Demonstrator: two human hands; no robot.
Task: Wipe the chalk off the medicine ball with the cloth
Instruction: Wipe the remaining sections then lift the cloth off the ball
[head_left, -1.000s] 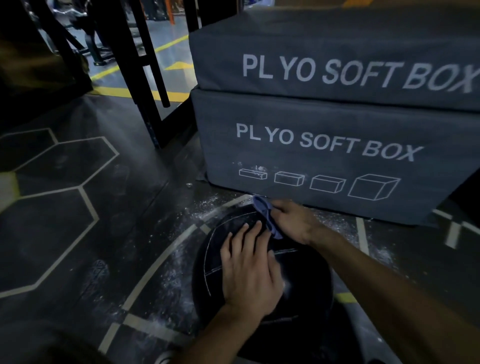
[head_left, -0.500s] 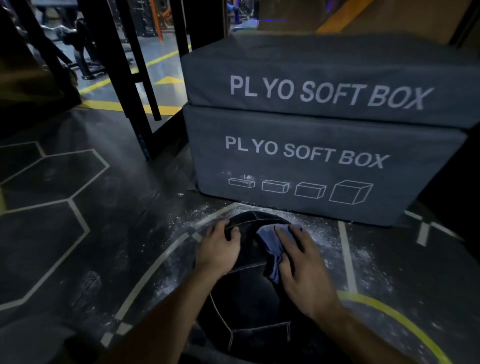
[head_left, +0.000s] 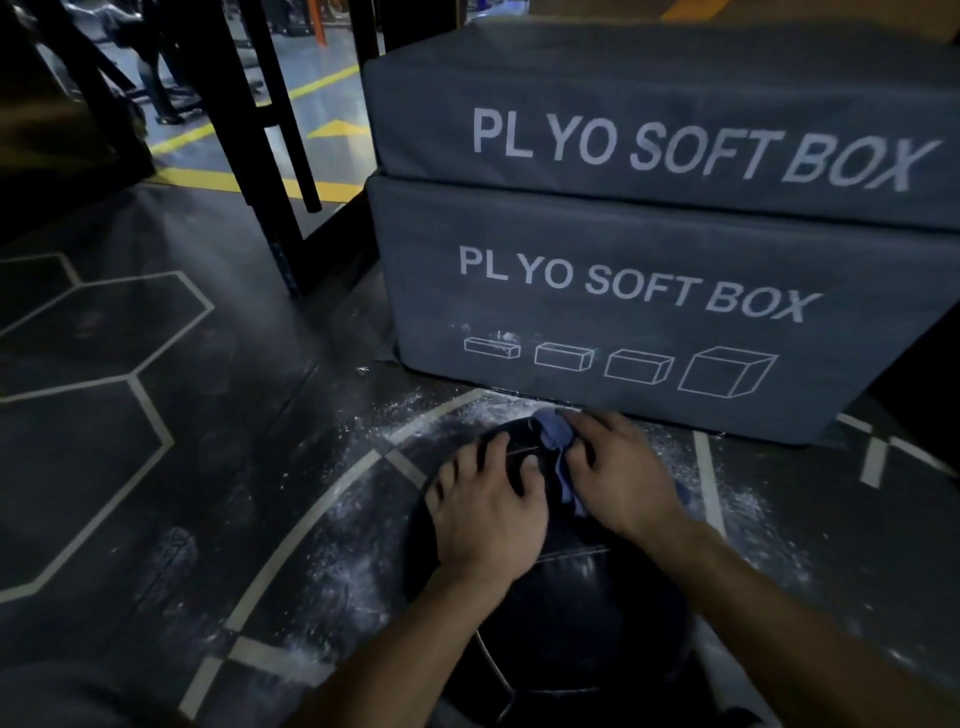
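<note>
- The ball (head_left: 566, 613), dark with pale seams, sits on the floor (head_left: 218, 467) right in front of the stacked boxes, low in the middle of the view.
- The left hand (head_left: 488, 514) lies on top of the ball, palm down, fingers (head_left: 467, 467) spread and lightly bent against the skin of it, holding nothing.
- The right hand (head_left: 623, 478) is just beside it on the far upper side of the ball, pressing the cloth (head_left: 558, 452) down; its fingers (head_left: 592, 423) curl over the bunched blue fabric and hold it against the ball.
- Part of the cloth pokes out past the fingertips towards the boxes, another fold hangs between the two hands, and a bit shows behind the right wrist.
- White chalk (head_left: 353, 577) is scattered over the floor around the ball, thickest to its left and along the foot of the boxes.
- Two grey boxes (head_left: 675, 332) stand one on the other behind the ball, each marked "PL YO SOFT BOX"; the lower one has four small box outlines and a few chalk smudges.
- The floor is dark with pale hexagon lines and a curved stripe that runs under the ball.
- Black rack legs (head_left: 249, 156) stand at the back left, yellow floor lines beyond them.
</note>
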